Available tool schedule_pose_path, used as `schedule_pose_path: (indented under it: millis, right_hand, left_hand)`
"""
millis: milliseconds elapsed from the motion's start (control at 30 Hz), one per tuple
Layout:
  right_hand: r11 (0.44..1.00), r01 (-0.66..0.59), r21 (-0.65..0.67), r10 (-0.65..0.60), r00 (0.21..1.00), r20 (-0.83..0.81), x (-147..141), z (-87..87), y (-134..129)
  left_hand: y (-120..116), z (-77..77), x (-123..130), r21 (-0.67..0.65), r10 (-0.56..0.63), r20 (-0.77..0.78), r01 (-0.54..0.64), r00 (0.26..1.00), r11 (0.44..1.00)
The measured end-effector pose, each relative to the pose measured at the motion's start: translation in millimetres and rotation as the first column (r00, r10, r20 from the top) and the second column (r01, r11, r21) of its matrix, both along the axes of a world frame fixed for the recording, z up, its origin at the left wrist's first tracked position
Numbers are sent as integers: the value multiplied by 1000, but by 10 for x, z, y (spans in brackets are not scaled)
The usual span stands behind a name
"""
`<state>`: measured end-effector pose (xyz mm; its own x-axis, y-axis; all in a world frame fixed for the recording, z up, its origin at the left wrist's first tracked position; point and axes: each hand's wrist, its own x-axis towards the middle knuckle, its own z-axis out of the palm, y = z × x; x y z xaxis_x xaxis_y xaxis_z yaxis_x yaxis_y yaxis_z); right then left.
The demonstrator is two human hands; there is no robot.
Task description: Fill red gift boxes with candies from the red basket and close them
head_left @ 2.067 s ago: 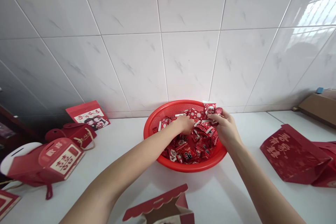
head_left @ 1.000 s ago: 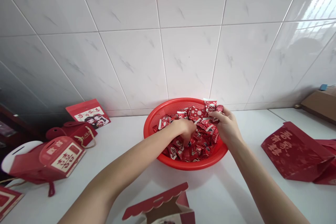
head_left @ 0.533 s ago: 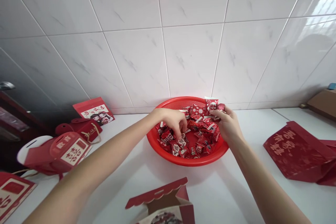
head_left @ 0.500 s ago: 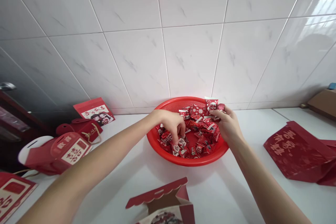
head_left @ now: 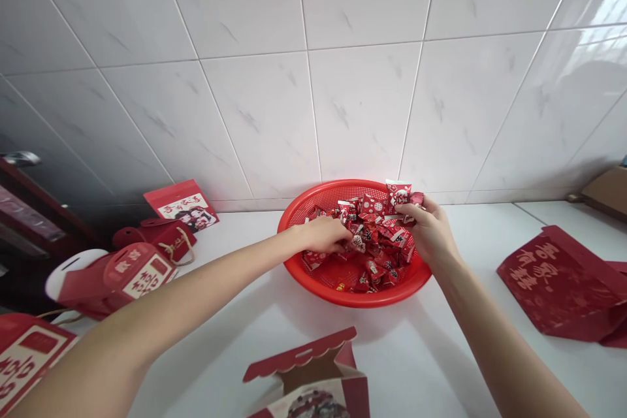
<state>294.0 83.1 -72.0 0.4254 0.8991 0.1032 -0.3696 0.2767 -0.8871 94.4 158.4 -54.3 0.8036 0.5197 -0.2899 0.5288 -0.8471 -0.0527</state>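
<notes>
A round red plastic basket (head_left: 337, 297) holds many small red-wrapped candies (head_left: 379, 241). My left hand (head_left: 327, 235) reaches into its left side, fingers curled down and closed against a wrapped candy (head_left: 359, 243); the fingertips are partly hidden in the pile. Over the basket's right rim my right hand (head_left: 431, 225) pinches several wrapped candies (head_left: 398, 193), one of them standing upright above the thumb with its white edge on top. In front of the basket, a red gift box (head_left: 360, 395) stands with its top flap raised.
Red gift boxes (head_left: 115, 277) with rope handles stand at the left, beside a red card (head_left: 189, 206) leaning on the tiled wall (head_left: 362, 111). On the right lies a dark red box (head_left: 558, 281). A cardboard box (head_left: 607, 192) sits at the far right.
My left hand has shifted back and slightly right within the basket, and candies at the front left have moved, baring red basket floor. My right hand still holds its candies.
</notes>
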Motion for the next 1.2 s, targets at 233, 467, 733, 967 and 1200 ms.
schedule_pose_path:
  millis: [233, 467, 733, 967, 1200]
  right_hand:
    - [1000, -7, -9, 7, 1000, -8, -8, 7, -15]
    - [1000, -15, -7, 15, 1000, -22, -6, 7, -14]
    - [1000, -21, -9, 21, 999, -31, -17, 32, -20]
    - [1000, -12, -19, 12, 1000, -18, -13, 24, -17]
    - [1000, -19, -11, 19, 1000, -8, -11, 16, -20]
  left_hand:
    - [201, -89, 14, 52, 87, 141, -95, 986, 994]
    - [212, -74, 3, 37, 156, 188, -165, 970, 986]
    - [204, 62, -137, -274, 254, 162, -204, 953, 940]
    - [62, 45, -109, -163, 163, 114, -143, 980, 976]
    - [52, 56, -138, -186, 170, 261, -123, 950, 975]
